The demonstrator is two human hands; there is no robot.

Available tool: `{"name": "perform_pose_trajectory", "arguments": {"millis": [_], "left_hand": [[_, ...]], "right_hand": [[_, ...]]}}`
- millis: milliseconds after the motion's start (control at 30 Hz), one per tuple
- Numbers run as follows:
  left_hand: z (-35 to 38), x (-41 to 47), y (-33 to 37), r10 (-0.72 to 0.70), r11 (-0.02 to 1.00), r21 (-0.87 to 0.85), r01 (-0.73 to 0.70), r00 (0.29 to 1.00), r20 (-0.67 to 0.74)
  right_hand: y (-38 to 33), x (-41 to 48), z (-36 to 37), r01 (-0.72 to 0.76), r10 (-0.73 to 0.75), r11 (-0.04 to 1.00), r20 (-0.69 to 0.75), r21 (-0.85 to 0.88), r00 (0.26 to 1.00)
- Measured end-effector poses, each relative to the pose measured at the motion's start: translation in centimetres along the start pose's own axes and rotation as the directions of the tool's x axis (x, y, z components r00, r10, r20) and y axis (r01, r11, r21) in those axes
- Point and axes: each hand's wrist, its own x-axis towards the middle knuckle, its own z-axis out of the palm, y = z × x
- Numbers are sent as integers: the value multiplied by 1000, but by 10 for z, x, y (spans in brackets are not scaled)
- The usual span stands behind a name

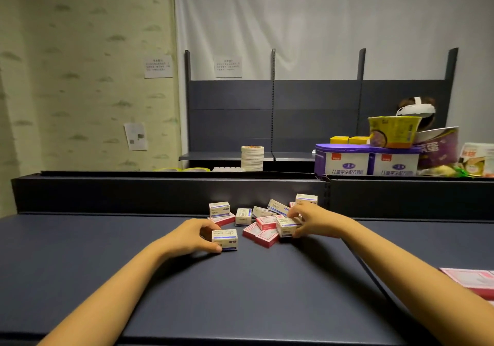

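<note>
Head view: left hand (192, 236) grips a small white-and-blue cardboard box (226, 238) standing apart on the dark blue shelf (240, 292). Right hand (312, 221) pinches a second white cardboard box (286, 227), seemingly atop the jumbled pile of pink and white boxes (260, 234). Most sorting remains.

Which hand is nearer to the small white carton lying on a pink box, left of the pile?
Left. The left hand is just in front of the small white carton; the right hand is beyond the pile.

Left hand (195, 234) grips a white box (225, 239) on the dark shelf (240, 292). Right hand (311, 221) pinches another white box (286, 227) atop pink boxes (260, 234).
</note>
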Motion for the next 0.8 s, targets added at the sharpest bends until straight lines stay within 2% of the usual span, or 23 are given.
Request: {"name": "perform_pose_trajectory", "arguments": {"millis": [133,233,333,467,667,800], "left_hand": [[3,-1,14,35,999,-31,-36,999,-30],[8,-4,36,75,993,-83,-82,994,-84],[14,-10,70,123,988,-82,-134,984,-126],[29,-14,126,188,978,-74,-197,976,-113],[79,-18,218,241,966,-68,-250,964,-115],[127,-22,284,265,949,-149,-278,959,-103]], "right_hand": [[-1,1,-8,-5,5,1000,20,2,1000],[1,-12,-27,5,-6,994,7,105,1000],[6,-36,-49,45,-44,978,-12,203,999],[22,-76,-75,103,-88,967,-75,233,993],[82,-157,-112,126,-97,961,-128,246,987],[150,-225,-137,114,-75,957,-152,268,986]]}}
